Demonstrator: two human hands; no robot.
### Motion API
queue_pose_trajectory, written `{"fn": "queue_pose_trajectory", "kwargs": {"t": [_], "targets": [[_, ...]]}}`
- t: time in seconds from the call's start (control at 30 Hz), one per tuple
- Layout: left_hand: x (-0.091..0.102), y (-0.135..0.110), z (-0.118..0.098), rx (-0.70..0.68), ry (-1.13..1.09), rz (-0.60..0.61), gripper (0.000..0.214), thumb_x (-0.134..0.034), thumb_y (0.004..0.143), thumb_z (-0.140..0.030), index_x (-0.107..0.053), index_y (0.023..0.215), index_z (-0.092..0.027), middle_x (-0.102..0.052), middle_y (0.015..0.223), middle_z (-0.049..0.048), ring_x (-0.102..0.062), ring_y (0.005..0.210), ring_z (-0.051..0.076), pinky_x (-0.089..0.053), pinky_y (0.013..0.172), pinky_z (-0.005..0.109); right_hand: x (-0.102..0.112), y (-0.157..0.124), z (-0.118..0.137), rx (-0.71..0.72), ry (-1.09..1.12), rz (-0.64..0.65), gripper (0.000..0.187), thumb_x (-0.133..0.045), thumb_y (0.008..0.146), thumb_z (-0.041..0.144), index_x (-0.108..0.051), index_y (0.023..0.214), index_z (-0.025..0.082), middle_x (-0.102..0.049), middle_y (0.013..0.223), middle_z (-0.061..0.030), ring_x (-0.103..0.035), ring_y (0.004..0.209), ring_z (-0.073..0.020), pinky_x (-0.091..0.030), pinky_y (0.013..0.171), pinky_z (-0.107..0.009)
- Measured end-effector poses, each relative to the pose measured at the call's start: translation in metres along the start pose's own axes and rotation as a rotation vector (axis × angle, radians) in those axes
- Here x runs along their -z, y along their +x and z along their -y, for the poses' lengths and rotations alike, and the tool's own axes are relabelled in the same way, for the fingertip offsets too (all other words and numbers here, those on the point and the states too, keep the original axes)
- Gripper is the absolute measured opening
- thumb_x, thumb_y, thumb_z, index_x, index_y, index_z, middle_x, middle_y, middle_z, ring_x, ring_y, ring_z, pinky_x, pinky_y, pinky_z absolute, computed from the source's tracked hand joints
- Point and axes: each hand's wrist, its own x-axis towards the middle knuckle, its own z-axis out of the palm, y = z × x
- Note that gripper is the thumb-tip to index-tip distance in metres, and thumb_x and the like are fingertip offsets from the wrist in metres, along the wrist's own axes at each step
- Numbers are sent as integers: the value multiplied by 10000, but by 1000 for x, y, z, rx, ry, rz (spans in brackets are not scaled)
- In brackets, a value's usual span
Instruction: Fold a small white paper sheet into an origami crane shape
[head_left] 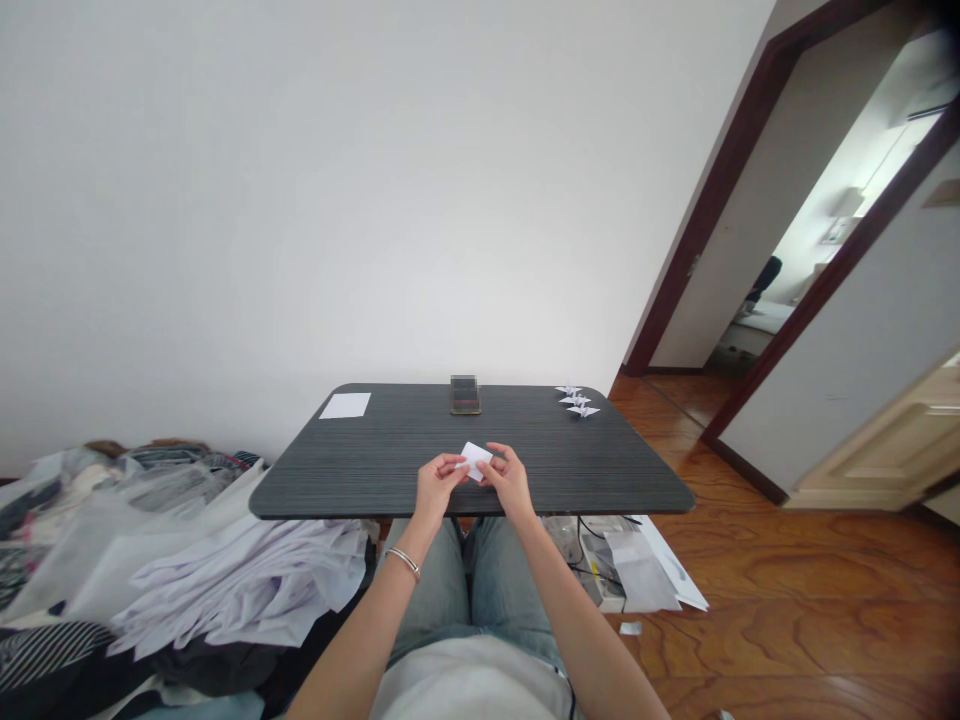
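A small folded piece of white paper (475,457) is held between my two hands, just above the front part of the dark table (390,455). My left hand (439,485) pinches its left edge between thumb and fingers. On the other side, my right hand (510,480) grips the lower right edge, its thumb on the paper and the index finger raised along the top. Three white paper cranes (577,401) stand in a row at the table's back right. White sheets (345,405) lie at the back left; whether there is one or a stack I cannot tell.
A phone (465,395) rests at the middle of the table's back edge, near the white wall (450,200). Clothes and white cloth (255,580) are heaped at the left. Below the right side are a box, cables and papers (645,570) on the wooden floor (787,600).
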Motion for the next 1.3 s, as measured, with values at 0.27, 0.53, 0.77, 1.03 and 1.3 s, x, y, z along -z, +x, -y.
{"fn": "queue_pose_trajectory", "kwargs": {"t": [0.27,0.53,0.77,1.03,1.3], "targets": [[2,-1,0,12,11,50,252,-747,587,-255,-671,787,-123,-714,701,50,-658,644,162,-522,650,265,2,0,0,-18,-39,33,269,-700,630,407,-575,628,169,-633,535,-8,-555,460,-144,-460,452,-254],[6,-5,-4,28,-20,132,289,-695,664,-292,-682,893,-117,-711,808,66,-659,723,161,-529,737,278,2,-3,7,1,-21,6,265,-680,646,412,-574,611,172,-593,503,9,-529,455,-133,-450,461,-251],[0,-21,-30,18,-38,178,308,-656,699,-338,-678,913,-118,-701,874,86,-650,792,195,-540,730,306,-5,-17,30,8,27,-20,259,-660,674,411,-573,654,169,-604,553,-3,-531,474,-133,-459,466,-254],[-26,-60,-91,-93,15,179,269,-708,644,-254,-662,877,-128,-706,737,54,-655,663,175,-531,686,281,-20,-51,100,97,137,6,183,-639,740,316,-577,669,159,-589,528,15,-518,482,-109,-423,494,-224],[-39,-89,-118,-137,20,92,263,-739,599,-300,-668,793,-137,-696,650,43,-657,604,201,-533,621,299,-24,-74,133,141,149,-6,178,-641,745,311,-570,659,172,-595,531,18,-526,476,-114,-423,480,-220]]}}
